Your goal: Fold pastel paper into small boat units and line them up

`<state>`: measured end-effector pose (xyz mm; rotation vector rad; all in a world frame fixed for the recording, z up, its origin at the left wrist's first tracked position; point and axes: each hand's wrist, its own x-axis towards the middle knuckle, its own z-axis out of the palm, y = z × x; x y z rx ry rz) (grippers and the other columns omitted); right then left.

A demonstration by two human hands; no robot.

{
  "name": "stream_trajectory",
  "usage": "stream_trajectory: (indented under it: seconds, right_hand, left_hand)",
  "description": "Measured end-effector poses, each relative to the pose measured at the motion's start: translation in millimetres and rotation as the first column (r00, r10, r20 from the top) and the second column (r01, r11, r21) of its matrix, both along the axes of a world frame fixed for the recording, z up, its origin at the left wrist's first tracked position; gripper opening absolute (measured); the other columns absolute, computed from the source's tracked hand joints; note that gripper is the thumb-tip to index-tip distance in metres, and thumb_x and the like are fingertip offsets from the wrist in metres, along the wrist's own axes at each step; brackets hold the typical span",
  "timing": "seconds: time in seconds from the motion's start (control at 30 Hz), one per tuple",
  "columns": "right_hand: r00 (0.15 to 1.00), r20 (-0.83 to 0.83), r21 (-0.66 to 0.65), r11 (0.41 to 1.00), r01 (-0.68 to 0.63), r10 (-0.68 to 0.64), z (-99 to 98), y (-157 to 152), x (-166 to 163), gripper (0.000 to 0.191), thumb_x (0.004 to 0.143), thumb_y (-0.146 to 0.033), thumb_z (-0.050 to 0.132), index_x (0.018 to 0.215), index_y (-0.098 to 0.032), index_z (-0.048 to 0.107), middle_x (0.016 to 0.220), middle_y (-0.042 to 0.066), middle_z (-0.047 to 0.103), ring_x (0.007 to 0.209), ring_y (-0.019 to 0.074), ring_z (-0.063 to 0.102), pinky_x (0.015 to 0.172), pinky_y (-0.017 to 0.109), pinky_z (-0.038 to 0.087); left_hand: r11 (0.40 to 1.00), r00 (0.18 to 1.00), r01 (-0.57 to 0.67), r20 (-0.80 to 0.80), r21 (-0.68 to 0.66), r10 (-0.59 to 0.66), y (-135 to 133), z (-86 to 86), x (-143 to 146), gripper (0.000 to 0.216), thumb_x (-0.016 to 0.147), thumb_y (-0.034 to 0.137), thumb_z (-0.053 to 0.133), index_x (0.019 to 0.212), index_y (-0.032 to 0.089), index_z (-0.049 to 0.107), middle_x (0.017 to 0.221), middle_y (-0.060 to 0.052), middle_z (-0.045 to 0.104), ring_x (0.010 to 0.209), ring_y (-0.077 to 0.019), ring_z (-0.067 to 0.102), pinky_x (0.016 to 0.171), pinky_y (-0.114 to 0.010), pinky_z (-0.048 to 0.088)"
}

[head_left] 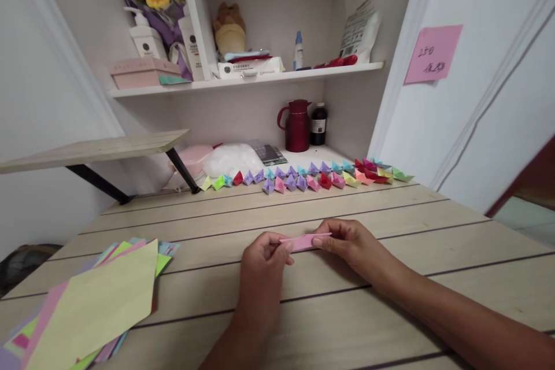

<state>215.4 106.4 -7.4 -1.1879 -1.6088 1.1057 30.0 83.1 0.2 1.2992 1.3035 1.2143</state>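
A small pink folded paper (302, 242) is held level between my two hands, just above the wooden table. My left hand (265, 254) pinches its left end between thumb and fingers. At the right end, my right hand (342, 240) grips it the same way, thumb toward me. The paper looks like a narrow folded strip; its inner folds are hidden. Beyond my hands, several small folded paper boats (302, 183) in many colours stand in rows along the table's back. To the left lies a loose stack of coloured paper sheets (99, 295), a pale yellow one on top.
The slatted wooden table (338, 324) runs back to a white shelf unit (260, 80). A dark red jug (298, 126) and a dark bottle (318, 124) stand in its lower bay. A raised wooden shelf (95, 147) on black legs is at left. A pink note (433, 53) sticks to the right wall.
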Motion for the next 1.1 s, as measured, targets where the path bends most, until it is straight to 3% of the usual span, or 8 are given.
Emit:
stream_trajectory:
  seconds: [0.17,0.3,0.43,0.53,0.6,0.73,0.97,1.1]
  right_hand:
    - [0.999,0.024,-0.015,0.999,-0.041,0.041,-1.9,4.2,2.3,0.024,0.079,-0.041,0.063,0.076,-0.018,0.07,0.072,0.001,0.069,0.075,0.0195,0.059,0.071,0.03,0.044]
    - [0.99,0.139,0.108,0.993,-0.038,0.023,-0.9,4.7,3.2,0.023,0.081,-0.04,0.061,0.078,-0.021,0.073,0.081,0.003,0.072,0.082,0.0226,0.062,0.077,0.034,0.046]
    - [0.964,0.259,0.215,0.977,-0.005,-0.052,-2.7,8.9,6.0,0.016,0.08,-0.034,0.063,0.078,-0.022,0.074,0.083,0.004,0.073,0.082,0.0229,0.063,0.078,0.035,0.046]
    - [0.954,0.293,0.214,0.977,-0.001,-0.063,-4.9,12.9,7.9,0.013,0.078,-0.032,0.064,0.077,-0.022,0.073,0.08,0.003,0.072,0.08,0.0222,0.062,0.076,0.034,0.045]
    - [0.949,0.307,0.229,0.973,-0.005,-0.067,-5.3,14.2,8.5,0.011,0.077,-0.03,0.064,0.077,-0.022,0.072,0.081,0.003,0.072,0.08,0.0222,0.062,0.076,0.034,0.045]
    - [0.946,0.317,0.243,0.97,-0.012,-0.068,-5.8,14.0,8.9,0.013,0.076,-0.026,0.063,0.085,-0.024,0.072,0.085,0.003,0.072,0.085,0.023,0.061,0.081,0.036,0.045]
    - [0.961,0.269,0.25,0.968,-0.001,-0.068,-9.6,13.0,8.9,0.035,0.074,-0.017,0.062,0.108,-0.025,0.063,0.091,0.001,0.068,0.085,0.0212,0.061,0.079,0.034,0.046]
    - [0.965,0.261,0.246,0.968,-0.054,-0.012,-5.3,7.8,4.5,0.019,0.076,-0.015,0.058,0.093,-0.023,0.059,0.087,0.001,0.066,0.081,0.0191,0.06,0.075,0.031,0.046]
  left_hand:
    - [0.999,1.0,0.022,0.002,0.036,-0.022,0.6,0.0,-3.9,0.024,0.078,0.039,0.056,0.078,0.018,0.068,0.061,0.0,0.061,0.065,-0.0178,0.056,0.065,-0.026,0.04]
    - [0.994,0.995,0.034,-0.097,0.105,-0.024,3.5,-2.5,-5.8,0.028,0.082,0.04,0.05,0.067,0.019,0.061,0.062,-0.001,0.059,0.068,-0.0189,0.056,0.067,-0.027,0.04]
    - [0.988,0.959,0.067,-0.281,0.138,-0.025,4.3,-9.1,-5.4,0.006,0.076,0.023,0.053,0.077,0.02,0.059,0.078,-0.002,0.062,0.073,-0.0182,0.057,0.071,-0.028,0.042]
    - [0.981,0.92,0.089,-0.392,0.17,-0.016,3.9,-15.0,-3.1,0.028,0.069,0.011,0.055,0.095,0.022,0.057,0.094,-0.003,0.062,0.076,-0.0164,0.056,0.078,-0.029,0.042]
    - [0.976,0.893,0.124,-0.449,0.181,-0.031,4.4,-17.4,-1.6,0.035,0.066,0.007,0.054,0.096,0.023,0.056,0.098,-0.002,0.06,0.075,-0.0154,0.056,0.081,-0.03,0.042]
    - [0.969,0.855,0.186,-0.513,0.165,-0.077,6.1,-16.4,-0.4,0.033,0.065,0.004,0.051,0.092,0.024,0.056,0.096,0.0,0.059,0.074,-0.0153,0.056,0.08,-0.03,0.041]
    - [0.959,0.792,0.231,-0.604,0.162,-0.089,6.0,-15.4,-0.8,0.027,0.068,0.005,0.048,0.086,0.024,0.057,0.09,0.001,0.06,0.077,-0.0167,0.056,0.083,-0.033,0.035]
    - [0.955,0.794,0.237,-0.601,0.177,-0.085,7.9,-17.9,-1.4,0.024,0.069,0.004,0.047,0.081,0.023,0.054,0.089,0.001,0.062,0.083,-0.0182,0.056,0.082,-0.033,0.034]
